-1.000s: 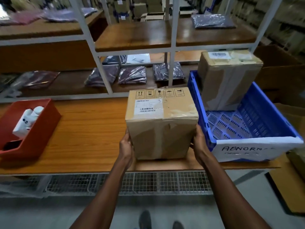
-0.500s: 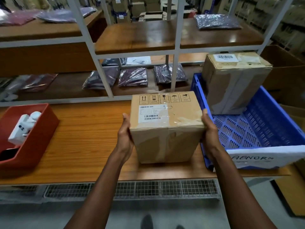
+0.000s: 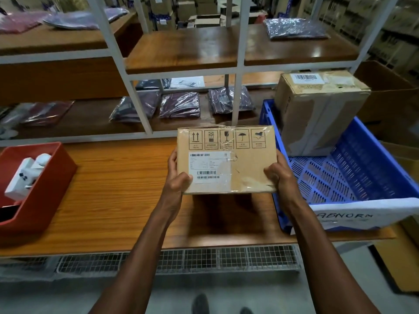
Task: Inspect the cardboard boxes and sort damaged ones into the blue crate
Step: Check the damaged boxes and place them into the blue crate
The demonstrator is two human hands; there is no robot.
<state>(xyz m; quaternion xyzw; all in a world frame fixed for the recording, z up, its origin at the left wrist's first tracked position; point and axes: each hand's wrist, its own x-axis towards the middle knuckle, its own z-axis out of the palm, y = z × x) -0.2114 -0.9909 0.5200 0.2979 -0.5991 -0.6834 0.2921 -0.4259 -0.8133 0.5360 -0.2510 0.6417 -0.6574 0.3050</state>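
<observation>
Shoe tips on grey floor at bottom edge. Wire mesh rack under the table lip. Both forearms reaching up from below.

Left hand gripping lower left corner of the held box, thumb curled over the label side, fingers behind. Right hand gripping lower right corner the same way, thumb curled on the face. Box lifted clear above the wooden table, tilted so its labelled face meets the camera; handling symbols along the top, white barcode label lower left, wrinkled clear tape across.

Red bin at left on table, white objects inside. Blue crate just right of held box, paper sign reading "ABNORM" on its near wall. Second box, scuffed and taped, standing in crate's far end.

Behind: white-framed shelving with plastic-wrapped garments.
</observation>
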